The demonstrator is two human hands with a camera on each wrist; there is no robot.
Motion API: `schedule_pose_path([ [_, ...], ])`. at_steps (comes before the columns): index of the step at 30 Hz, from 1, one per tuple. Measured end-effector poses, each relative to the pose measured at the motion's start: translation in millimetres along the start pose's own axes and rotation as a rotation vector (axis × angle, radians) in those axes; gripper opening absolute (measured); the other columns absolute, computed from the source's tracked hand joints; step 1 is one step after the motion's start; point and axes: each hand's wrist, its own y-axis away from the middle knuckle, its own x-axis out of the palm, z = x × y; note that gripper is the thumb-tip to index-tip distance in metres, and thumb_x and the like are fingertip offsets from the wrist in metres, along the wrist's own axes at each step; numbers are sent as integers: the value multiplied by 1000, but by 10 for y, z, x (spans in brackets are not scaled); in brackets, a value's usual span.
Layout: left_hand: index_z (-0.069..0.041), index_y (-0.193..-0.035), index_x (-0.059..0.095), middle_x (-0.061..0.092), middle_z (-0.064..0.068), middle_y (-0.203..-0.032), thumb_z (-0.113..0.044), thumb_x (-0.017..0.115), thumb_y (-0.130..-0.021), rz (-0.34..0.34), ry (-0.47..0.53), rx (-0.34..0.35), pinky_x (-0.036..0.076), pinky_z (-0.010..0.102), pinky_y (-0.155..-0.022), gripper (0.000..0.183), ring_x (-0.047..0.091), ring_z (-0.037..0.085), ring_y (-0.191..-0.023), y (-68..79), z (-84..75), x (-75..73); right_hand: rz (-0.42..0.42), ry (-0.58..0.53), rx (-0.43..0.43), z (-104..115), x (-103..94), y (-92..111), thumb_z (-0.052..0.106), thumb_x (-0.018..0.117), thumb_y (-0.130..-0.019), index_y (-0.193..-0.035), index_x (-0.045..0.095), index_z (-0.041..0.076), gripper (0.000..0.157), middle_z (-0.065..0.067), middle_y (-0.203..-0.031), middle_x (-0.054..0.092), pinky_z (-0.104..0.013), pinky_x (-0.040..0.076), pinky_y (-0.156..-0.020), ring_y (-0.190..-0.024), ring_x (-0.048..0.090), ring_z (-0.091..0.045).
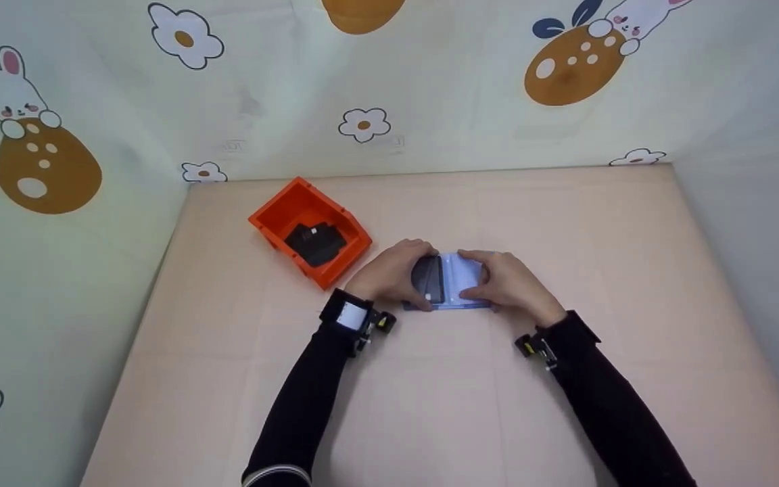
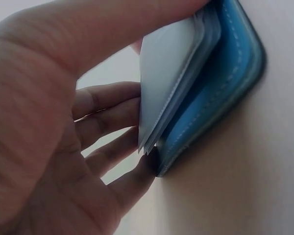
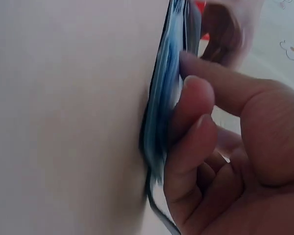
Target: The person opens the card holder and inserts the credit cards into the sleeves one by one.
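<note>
A blue card holder (image 1: 454, 281) lies opened out on the table, its clear plastic sleeves spread to both sides. My left hand (image 1: 393, 270) grips its left half, where a dark panel shows under the plastic. In the left wrist view the thumb and fingers span a stack of sleeves (image 2: 166, 73), which stands away from the stitched blue cover (image 2: 235, 63). At the right half, my right hand (image 1: 514, 284) pinches the sleeves between thumb and fingers. The right wrist view shows those fingers curled against the layered sleeve edges (image 3: 161, 98), partly blurred.
An orange bin (image 1: 301, 199) stands behind and left of the left hand, with dark flat objects (image 1: 318, 245) inside. A patterned cloth wall (image 1: 295, 115) closes off the back of the table (image 1: 423, 399), and more cloth hangs at both sides.
</note>
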Motion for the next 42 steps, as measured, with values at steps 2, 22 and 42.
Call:
schedule_pose_path([
  [2, -20, -141, 56, 60, -4, -130, -38, 97, -70, 3, 10, -4, 50, 37, -108, 84, 52, 16, -116, 6, -3, -6, 0, 38, 14, -30, -57, 3, 26, 91, -80, -151, 54, 11, 81, -15, -81, 69, -27, 48, -47, -49, 59, -15],
  [22, -12, -114, 74, 74, 6, -104, -32, 72, -98, -736, -13, 150, 56, 35, -82, 26, 67, 23, -93, 181, 208, -541, 32, 44, 128, -145, -197, 20, 21, 94, -75, -151, 55, 18, 86, -8, -76, 57, -28, 50, -53, -53, 62, -17],
  [42, -9, -126, 66, 70, 14, -113, -37, 85, -83, -264, -453, -586, 58, 51, -87, 55, 66, 34, -96, 562, 688, -757, 31, 73, 104, -147, -199, 11, 21, 95, -74, -151, 54, 12, 87, -8, -80, 61, -29, 51, -57, -59, 60, -16],
])
